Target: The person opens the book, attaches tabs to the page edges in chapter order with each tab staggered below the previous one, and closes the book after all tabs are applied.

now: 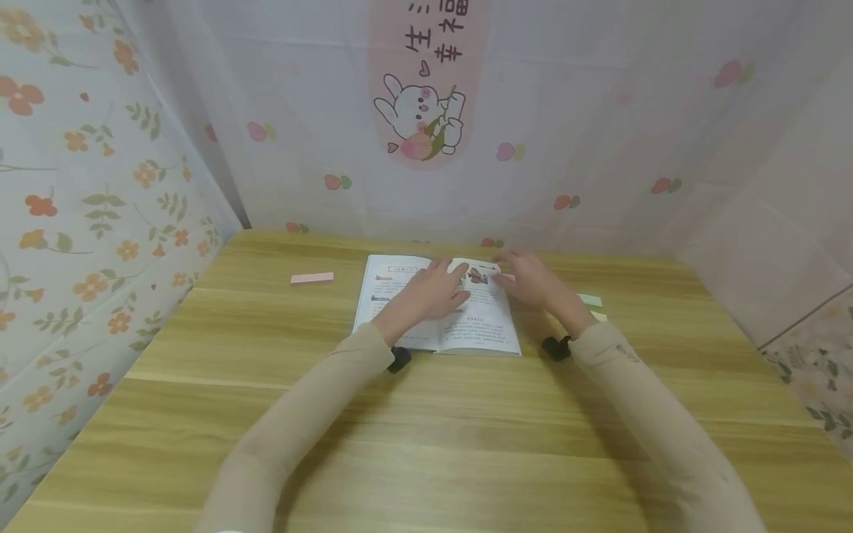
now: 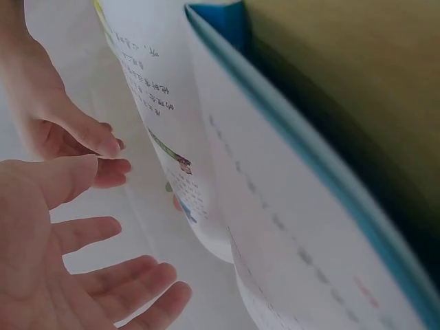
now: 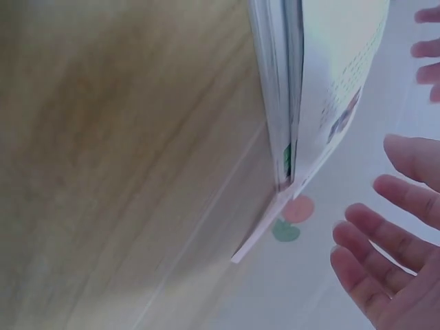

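Observation:
An open book with printed pages lies on the table. Over its middle and right page is my left hand, fingers spread; the left wrist view shows this hand with nothing gripped. Beside the book's upper right corner is my right hand, fingers relaxed and apart in the right wrist view. A pink strip sticks out from the book's right edge, close to that hand. Whether the fingertips touch the page cannot be told.
Left of the book lies another pink strip. A green strip and a pale yellow strip, partly hidden by the right wrist, lie to the right. Patterned curtains stand behind and beside the wooden table.

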The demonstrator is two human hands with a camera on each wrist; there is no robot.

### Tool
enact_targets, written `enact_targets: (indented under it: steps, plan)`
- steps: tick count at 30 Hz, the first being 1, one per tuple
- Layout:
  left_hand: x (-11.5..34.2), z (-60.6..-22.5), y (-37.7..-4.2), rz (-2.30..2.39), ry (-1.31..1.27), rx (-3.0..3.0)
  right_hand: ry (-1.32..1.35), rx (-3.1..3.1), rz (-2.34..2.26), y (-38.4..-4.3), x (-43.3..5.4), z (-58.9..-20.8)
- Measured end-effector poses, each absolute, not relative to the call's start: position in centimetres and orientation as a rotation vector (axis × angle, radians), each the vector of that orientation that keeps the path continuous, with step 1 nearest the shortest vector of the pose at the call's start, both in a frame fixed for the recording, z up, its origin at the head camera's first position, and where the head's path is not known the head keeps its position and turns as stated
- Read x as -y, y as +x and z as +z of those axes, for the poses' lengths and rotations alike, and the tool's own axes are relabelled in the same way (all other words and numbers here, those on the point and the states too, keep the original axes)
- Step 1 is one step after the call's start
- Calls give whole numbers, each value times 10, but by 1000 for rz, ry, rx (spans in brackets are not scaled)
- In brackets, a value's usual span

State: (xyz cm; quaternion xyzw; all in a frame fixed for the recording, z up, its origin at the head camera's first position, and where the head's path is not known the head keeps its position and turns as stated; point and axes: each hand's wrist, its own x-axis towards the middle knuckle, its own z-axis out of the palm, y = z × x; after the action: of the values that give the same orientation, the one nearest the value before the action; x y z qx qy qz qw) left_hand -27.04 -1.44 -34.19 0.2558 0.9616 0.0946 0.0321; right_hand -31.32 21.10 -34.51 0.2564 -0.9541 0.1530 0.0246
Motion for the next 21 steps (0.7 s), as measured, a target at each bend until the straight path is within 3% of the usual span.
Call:
enact_targets:
  steps: [21]
  plan:
    - [56,-348,-239,218,806,-2936,931,2930,365,-274,-204,-344]
